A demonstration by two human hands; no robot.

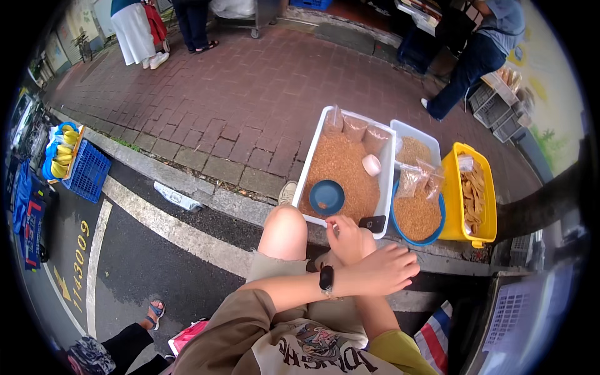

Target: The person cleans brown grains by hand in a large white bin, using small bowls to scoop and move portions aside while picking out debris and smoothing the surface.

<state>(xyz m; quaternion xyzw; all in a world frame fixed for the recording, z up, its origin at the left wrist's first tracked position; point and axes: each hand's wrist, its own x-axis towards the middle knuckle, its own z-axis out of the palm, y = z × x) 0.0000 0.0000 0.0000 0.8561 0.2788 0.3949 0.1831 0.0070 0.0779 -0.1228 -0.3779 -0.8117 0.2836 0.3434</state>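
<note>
My left hand (392, 269) reaches across to the right, its wrist lying over my right forearm; its fingers are spread loosely and hold nothing. A black band with a dark screen (326, 279) circles that wrist. My right hand (344, 239) is by the near rim of a white bin (304, 178), fingers loosely bent and apart, with nothing visible in them. Reddish-brown small grains or flakes (340, 159) fill the bin. On them rest a blue bowl (327, 197) and a small white-pink cup (371, 164). A flat black rectangular thing (373, 224) sits at the near rim.
Clear bags (355, 129) stand along the bin's far end. Rightward are a blue tub (444, 215) of grains, a pale bin (414, 127) and a yellow crate (455, 181) of dried brown pieces. Bananas (62, 156) lie near a blue crate (89, 172). Another person (478, 56) stands far right.
</note>
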